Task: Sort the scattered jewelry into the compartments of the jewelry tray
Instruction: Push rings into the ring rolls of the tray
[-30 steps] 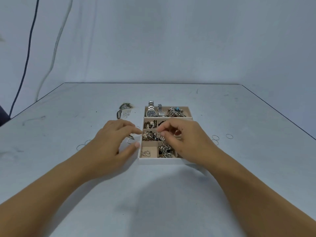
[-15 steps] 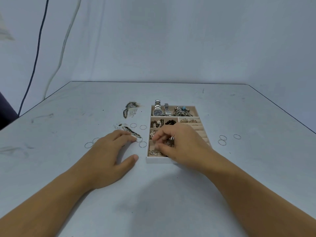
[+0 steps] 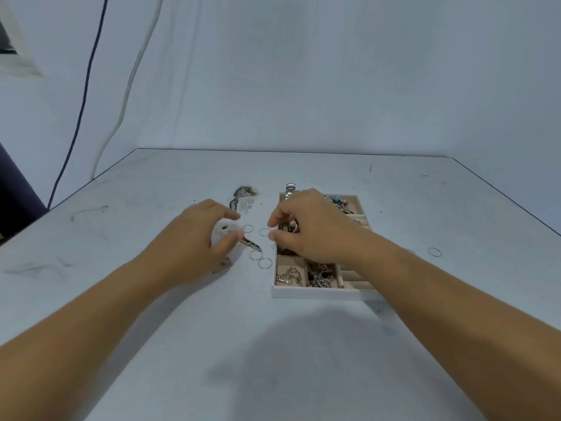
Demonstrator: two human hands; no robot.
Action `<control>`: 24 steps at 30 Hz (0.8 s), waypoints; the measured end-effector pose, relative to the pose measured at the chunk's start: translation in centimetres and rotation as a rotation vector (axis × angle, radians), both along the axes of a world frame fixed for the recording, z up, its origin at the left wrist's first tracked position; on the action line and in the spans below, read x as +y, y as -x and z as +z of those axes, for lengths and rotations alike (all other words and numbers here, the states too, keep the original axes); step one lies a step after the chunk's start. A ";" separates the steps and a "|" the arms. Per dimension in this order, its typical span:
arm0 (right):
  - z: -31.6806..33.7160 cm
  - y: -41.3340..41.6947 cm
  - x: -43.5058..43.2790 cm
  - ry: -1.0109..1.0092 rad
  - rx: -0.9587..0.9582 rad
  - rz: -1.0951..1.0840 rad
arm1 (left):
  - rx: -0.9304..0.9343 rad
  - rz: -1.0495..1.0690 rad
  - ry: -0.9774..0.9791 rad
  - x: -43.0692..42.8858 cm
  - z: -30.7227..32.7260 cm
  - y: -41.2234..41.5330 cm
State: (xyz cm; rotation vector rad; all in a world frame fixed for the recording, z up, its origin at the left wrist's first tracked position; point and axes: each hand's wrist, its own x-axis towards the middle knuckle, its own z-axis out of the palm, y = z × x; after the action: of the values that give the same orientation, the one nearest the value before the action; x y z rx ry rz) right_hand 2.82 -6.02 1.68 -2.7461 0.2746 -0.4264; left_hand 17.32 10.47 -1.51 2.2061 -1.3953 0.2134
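Observation:
The white jewelry tray with beige compartments sits right of centre, holding chains, charms and a watch at its far end. My right hand hovers over the tray's middle compartments, fingers curled downward, thumb and forefinger slightly apart above a tangle of jewelry; whether it grips a piece is hidden. My left hand rests on the table left of the tray, thumb and forefinger apart, the thumb tip beside a dark chain. Several thin silver rings lie between the hands.
A dark chain pile lies beyond the left hand. Another ring lies right of the tray. Two cables hang down the back wall at left. The table's edges run along the left and right.
My right hand has moved from the tray's near compartments toward its middle and far part. My left hand has slid forward to the dark chain and its fingers have curled up.

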 end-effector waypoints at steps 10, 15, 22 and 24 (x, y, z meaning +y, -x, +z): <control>-0.1 -4.0 -1.0 0.022 0.169 -0.035 | 0.127 -0.045 -0.296 -5.0 0.5 -4.0; -0.4 -4.1 -1.4 -0.029 0.172 -0.047 | 0.093 0.080 -0.462 -6.0 1.5 -3.9; 0.5 -5.1 -1.4 0.083 0.359 -0.158 | 0.140 0.094 -0.353 -5.7 1.1 -3.5; 0.4 -5.6 -1.3 0.092 0.386 -0.200 | 0.181 0.095 -0.195 -4.9 1.0 -3.1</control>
State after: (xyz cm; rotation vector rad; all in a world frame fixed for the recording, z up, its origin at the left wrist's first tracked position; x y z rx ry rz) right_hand 8.41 -7.31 2.10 -2.8865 0.6447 0.0499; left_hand 20.47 5.55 -0.53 2.3852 -1.2601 -0.0928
